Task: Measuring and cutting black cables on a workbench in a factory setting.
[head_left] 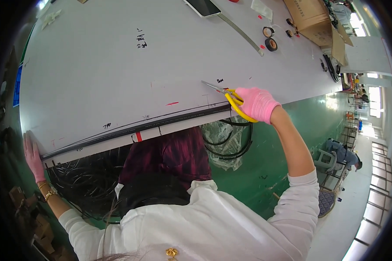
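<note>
My right hand (258, 103), in a pink glove, grips yellow-handled scissors (228, 95) over the near edge of the white table (117, 65); the blades point left and rest on the tabletop. A long black cable (130, 129) lies stretched along the table's near edge. My left hand (32, 157), also in a pink glove, presses flat on the cable's left end at the table corner. The cable's right end reaches to just below the scissors.
Coils of black cable (87, 182) and a clear plastic bag (224, 139) hang under the table. Tape rolls (271, 43), a metal ruler (241, 32), a phone (202, 7) and cardboard boxes (313, 21) lie at the far right. A seated person (342, 152) is at right.
</note>
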Available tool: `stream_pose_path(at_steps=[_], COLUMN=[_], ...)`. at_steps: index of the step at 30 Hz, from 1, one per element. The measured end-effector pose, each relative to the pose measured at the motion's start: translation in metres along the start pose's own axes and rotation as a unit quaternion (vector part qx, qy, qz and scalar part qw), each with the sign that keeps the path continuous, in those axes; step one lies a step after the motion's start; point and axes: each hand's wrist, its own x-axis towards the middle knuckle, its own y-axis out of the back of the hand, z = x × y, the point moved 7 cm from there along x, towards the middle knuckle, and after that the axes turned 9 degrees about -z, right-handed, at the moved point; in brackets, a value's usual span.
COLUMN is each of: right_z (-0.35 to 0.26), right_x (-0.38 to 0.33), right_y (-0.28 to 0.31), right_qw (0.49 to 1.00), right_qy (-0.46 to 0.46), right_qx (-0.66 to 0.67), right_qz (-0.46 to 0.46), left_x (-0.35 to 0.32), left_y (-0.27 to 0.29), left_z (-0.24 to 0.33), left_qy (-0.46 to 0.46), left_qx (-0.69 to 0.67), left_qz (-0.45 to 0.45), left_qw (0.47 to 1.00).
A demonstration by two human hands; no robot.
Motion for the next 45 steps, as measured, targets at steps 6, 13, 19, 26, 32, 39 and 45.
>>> stream_pose_path(at_steps=[6, 13, 19, 26, 32, 39, 45], right_z=[-0.005, 0.004, -0.001, 0.006, 0.005, 0.014, 0.033], right_x=[-0.001, 0.007, 0.004, 0.007, 0.006, -0.009, -0.049], right_y=[0.008, -0.002, 0.003, 0.001, 0.003, -0.002, -0.016], right_qw=[1.000, 1.000, 0.996, 0.994, 0.992, 0.979, 0.913], right_qy=[-0.004, 0.021, 0.081, 0.091, 0.102, 0.144, 0.159], right_qx=[0.000, 0.007, 0.023, 0.051, 0.054, 0.095, 0.268], right_qz=[-0.012, -0.020, 0.025, 0.038, 0.051, 0.110, 0.262], left_x=[-0.002, 0.023, 0.009, 0.009, 0.010, 0.013, 0.012], left_y=[0.012, -0.037, -0.050, -0.070, -0.069, -0.067, -0.061], left_z=[-0.003, 0.316, 0.607, 0.636, 0.638, 0.639, 0.634], left_qy=[-0.003, -0.142, -0.301, -0.193, -0.163, -0.165, -0.243], left_qx=[0.039, -0.061, -0.150, -0.102, -0.080, -0.098, -0.198], left_qz=[0.014, 0.036, -0.126, -0.102, -0.111, -0.125, -0.218], left_qw=[0.999, 0.987, 0.933, 0.971, 0.977, 0.973, 0.924])
